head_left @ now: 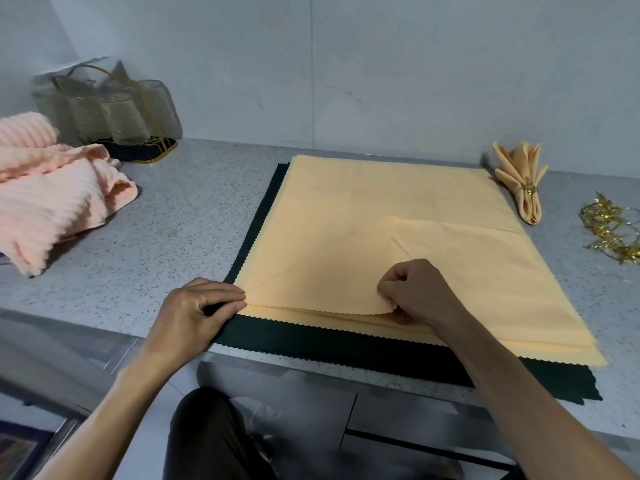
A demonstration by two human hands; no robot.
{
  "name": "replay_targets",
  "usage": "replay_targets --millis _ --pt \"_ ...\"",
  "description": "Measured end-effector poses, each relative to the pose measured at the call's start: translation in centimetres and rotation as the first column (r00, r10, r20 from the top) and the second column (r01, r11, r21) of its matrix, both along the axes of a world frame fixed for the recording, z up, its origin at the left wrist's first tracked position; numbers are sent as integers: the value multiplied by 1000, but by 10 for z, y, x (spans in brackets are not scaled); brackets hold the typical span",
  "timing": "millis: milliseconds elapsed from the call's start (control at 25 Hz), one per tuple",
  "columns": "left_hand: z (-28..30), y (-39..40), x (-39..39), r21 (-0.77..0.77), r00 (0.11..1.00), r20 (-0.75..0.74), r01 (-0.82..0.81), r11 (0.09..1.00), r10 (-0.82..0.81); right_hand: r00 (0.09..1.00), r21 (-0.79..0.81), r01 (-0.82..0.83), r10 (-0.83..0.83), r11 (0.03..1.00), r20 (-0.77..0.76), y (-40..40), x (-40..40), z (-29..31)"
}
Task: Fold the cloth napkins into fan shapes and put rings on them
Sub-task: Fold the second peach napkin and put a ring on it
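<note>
A stack of pale orange napkins (374, 216) lies flat on dark green napkins (332, 344) on the grey speckled counter. My left hand (197, 310) pinches the near left corner of the top orange napkin. My right hand (412, 292) grips its near edge, which is lifted and partly turned over the stack. A folded orange fan napkin (521, 174) with a gold ring (528, 188) around it lies at the far right. Loose gold rings (613, 230) sit at the right edge.
A pink ribbed towel (52, 195) is heaped at the left. Behind it a gold-wire caddy with several clear glasses (114, 112) stands against the wall. The counter's front edge (104, 327) runs below my hands. My dark-trousered knee shows below it.
</note>
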State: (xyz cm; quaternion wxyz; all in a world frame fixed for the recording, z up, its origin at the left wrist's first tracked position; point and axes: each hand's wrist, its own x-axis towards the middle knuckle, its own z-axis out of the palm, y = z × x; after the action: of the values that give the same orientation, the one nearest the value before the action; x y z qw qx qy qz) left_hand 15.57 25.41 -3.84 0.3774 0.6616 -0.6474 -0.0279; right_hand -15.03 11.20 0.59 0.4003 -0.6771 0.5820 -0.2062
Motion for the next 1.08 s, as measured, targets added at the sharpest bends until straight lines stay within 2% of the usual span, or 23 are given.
replay_targets --millis 160,280,400,520,600,680,720,760,840,880,920,960,1040,1080 --pt "0 0 0 17 1000 -22 -11 1000 11 999 -4 -24 24 1000 -43 0 1 0" --pt "3 -2 0 87 999 -19 -39 995 40 996 4 -49 49 999 -72 1 2 2" --pt "17 -4 -13 82 982 178 -72 994 57 986 -27 -92 87 995 -146 1 3 2" --pt "32 -32 -59 44 955 296 -8 999 -5 979 -39 -102 94 994 -180 0 4 1" --pt "29 -60 -100 214 952 301 -8 977 -58 979 -55 -102 91 993 -183 2 4 1" --pt "17 -78 -128 424 973 227 -61 904 -41 975 -73 -112 95 991 -200 6 4 3" --pt "10 -82 -135 490 964 261 -88 867 -49 961 -80 -131 107 988 -255 8 4 6" --pt "4 -83 -138 526 949 306 -104 844 -73 921 -113 -174 121 978 -372 12 6 8" --pt "1 -80 -140 524 923 372 -127 842 -93 794 -338 -319 54 886 -606 20 18 9" --pt "2 -79 -140 525 910 402 -133 841 -106 806 -481 -374 22 793 -591 24 28 8" --pt "3 -78 -139 532 887 442 -144 834 -129 842 -545 -407 69 733 -536 26 40 5" --pt "3 -79 -138 535 860 488 -157 830 -151 856 -515 -445 179 733 -484 23 52 1" --pt "1 -79 -139 527 842 515 -164 834 -160 804 -271 -541 394 796 -446 7 69 -13" --pt "0 -78 -139 514 862 486 -151 844 -142 777 -164 -547 424 821 -466 -6 72 -21"
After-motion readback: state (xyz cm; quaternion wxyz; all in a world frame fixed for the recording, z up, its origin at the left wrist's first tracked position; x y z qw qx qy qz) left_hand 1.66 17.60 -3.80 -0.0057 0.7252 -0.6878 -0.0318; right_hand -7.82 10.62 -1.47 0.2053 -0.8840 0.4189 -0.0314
